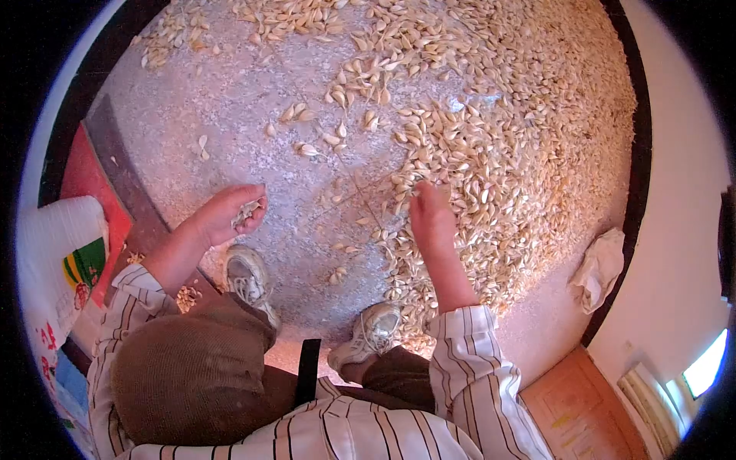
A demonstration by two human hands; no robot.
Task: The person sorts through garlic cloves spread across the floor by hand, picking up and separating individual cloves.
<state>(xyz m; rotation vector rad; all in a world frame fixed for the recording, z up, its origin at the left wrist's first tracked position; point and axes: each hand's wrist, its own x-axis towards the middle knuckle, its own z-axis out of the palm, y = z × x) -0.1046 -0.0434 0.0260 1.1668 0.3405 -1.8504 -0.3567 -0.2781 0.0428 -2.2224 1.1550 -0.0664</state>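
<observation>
Garlic cloves (460, 176) lie in a wide spread over the floor, thickest at the right and far side. My left hand (239, 213) is held above the bare floor on the left, its fingers curled round some pale garlic cloves (247, 210). At the left edge of the thick spread, my right hand (432, 216) hangs over the cloves with its fingers closed and pointing away from me. What its fingertips hold, if anything, is hidden. A few loose cloves (307, 149) lie on the floor between and beyond the hands.
Two white shoes (249, 277) rest on the floor close to me. At the left stands a white printed sack (61, 245) beside a red object (96, 203). A crumpled pale cloth or bag (599, 268) lies by the right wall, near a wooden board (584, 406).
</observation>
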